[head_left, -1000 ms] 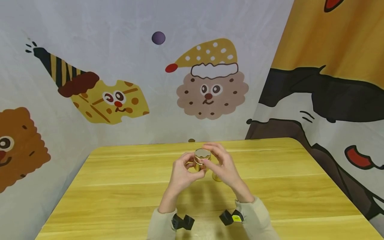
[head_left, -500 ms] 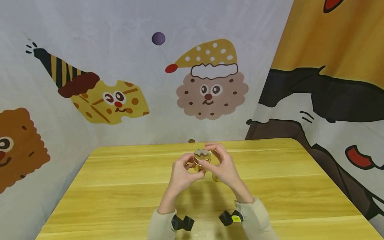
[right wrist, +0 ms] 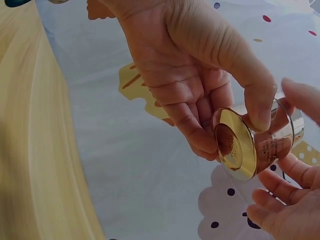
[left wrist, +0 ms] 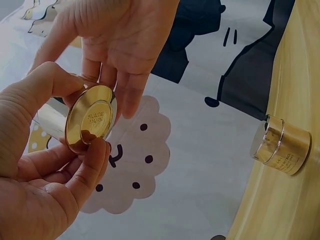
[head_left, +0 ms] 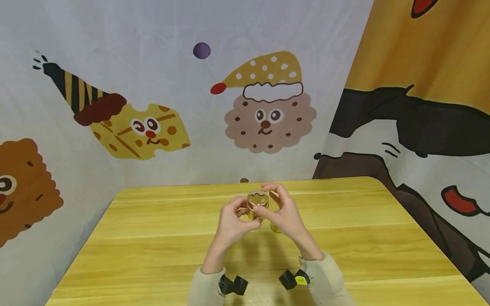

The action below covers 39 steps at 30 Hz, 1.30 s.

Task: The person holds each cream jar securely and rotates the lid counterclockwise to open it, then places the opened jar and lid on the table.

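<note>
A shiny gold cosmetic jar (head_left: 258, 199) is held upright between both hands above the table. My left hand (head_left: 234, 221) grips its lower body; its thumb (right wrist: 260, 102) lies along the side in the right wrist view. My right hand (head_left: 285, 212) holds the mirror-like lid (right wrist: 298, 125) at the top, thumb at the front and index finger toward the back. The jar's gold base (left wrist: 92, 120), printed with small digits, faces the left wrist camera. A second gold jar (left wrist: 282, 145) stands on the table, partly hidden behind my right hand in the head view.
The wooden table (head_left: 153, 246) reaches back to a cartoon-printed cloth (head_left: 214, 161). More printed cloth (head_left: 413, 131) hangs along the right side. Black camera mounts (head_left: 233, 284) sit at both sleeve cuffs.
My right thumb has slid slightly left across the front of the lid, and the right index finger has shifted a little. The reflection on the lid has changed. My left hand stays nearly still.
</note>
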Each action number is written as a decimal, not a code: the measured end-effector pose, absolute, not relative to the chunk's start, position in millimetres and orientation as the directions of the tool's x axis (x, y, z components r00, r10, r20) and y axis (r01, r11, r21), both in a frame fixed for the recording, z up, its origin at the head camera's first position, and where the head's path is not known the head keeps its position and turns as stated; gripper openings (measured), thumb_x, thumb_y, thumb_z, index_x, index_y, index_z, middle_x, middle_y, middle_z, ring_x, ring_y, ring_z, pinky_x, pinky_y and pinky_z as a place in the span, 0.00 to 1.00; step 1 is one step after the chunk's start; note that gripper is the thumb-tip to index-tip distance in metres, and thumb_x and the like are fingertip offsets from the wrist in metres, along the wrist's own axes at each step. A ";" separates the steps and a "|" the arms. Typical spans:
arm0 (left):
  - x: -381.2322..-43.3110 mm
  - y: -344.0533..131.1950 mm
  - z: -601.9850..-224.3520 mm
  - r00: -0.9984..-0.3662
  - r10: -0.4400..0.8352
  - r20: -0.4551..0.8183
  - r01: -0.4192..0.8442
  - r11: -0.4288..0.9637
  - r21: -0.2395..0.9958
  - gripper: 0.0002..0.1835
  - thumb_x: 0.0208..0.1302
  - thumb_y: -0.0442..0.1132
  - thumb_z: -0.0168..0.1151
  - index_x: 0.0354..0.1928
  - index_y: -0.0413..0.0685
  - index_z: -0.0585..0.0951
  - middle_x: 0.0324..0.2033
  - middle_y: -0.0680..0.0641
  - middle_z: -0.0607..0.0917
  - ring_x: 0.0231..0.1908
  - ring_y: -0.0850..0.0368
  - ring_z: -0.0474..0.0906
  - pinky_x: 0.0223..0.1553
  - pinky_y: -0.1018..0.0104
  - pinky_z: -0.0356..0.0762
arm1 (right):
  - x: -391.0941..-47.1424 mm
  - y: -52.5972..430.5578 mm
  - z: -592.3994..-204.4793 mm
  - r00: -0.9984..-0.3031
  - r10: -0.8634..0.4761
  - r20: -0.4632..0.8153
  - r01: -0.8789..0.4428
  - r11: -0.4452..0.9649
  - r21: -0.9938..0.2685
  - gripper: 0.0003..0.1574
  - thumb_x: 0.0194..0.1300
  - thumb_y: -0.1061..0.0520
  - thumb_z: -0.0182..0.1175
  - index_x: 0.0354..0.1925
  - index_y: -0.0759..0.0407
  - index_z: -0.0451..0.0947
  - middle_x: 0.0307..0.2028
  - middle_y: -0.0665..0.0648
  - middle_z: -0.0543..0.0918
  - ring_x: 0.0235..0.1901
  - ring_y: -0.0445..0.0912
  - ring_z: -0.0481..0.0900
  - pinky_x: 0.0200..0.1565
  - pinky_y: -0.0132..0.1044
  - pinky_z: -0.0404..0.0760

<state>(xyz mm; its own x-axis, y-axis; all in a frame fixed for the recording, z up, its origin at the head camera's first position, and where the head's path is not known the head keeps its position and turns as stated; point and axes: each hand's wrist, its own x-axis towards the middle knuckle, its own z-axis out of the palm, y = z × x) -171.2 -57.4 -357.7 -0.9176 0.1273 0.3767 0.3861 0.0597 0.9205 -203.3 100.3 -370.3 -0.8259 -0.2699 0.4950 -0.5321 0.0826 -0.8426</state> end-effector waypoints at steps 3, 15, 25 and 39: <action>-173.9 -57.1 -362.7 -0.918 0.123 0.377 0.386 0.060 0.921 0.22 0.44 0.20 0.65 0.46 0.27 0.78 0.40 0.38 0.79 0.39 0.51 0.76 0.43 0.58 0.80 | -203.9 99.8 -370.0 -0.825 -0.259 0.503 -0.538 0.084 -0.839 0.23 0.51 0.70 0.66 0.46 0.69 0.70 0.55 0.65 0.71 0.59 0.59 0.66 0.64 0.54 0.59; -187.4 -58.5 -386.1 -0.907 0.126 0.403 0.411 0.044 0.911 0.22 0.44 0.24 0.68 0.47 0.35 0.80 0.39 0.40 0.79 0.39 0.53 0.76 0.42 0.64 0.80 | -204.5 102.2 -372.0 -0.784 -0.316 0.534 -0.581 0.069 -0.811 0.28 0.58 0.68 0.60 0.57 0.72 0.67 0.57 0.66 0.69 0.60 0.56 0.63 0.63 0.59 0.57; -171.6 -58.0 -358.5 -0.917 0.135 0.376 0.387 0.069 0.919 0.22 0.44 0.20 0.66 0.47 0.28 0.78 0.39 0.42 0.79 0.38 0.54 0.75 0.41 0.62 0.80 | -205.8 102.1 -371.0 -0.752 -0.315 0.579 -0.627 0.070 -0.776 0.22 0.56 0.73 0.60 0.51 0.76 0.71 0.54 0.68 0.70 0.56 0.54 0.68 0.63 0.49 0.63; -171.1 -57.9 -360.1 -0.920 0.135 0.367 0.379 0.075 0.922 0.21 0.44 0.20 0.66 0.46 0.27 0.78 0.40 0.36 0.79 0.38 0.54 0.74 0.40 0.62 0.79 | -205.2 101.1 -373.1 -0.799 -0.279 0.532 -0.576 0.103 -0.811 0.25 0.52 0.70 0.66 0.49 0.70 0.71 0.55 0.65 0.71 0.59 0.58 0.65 0.63 0.58 0.58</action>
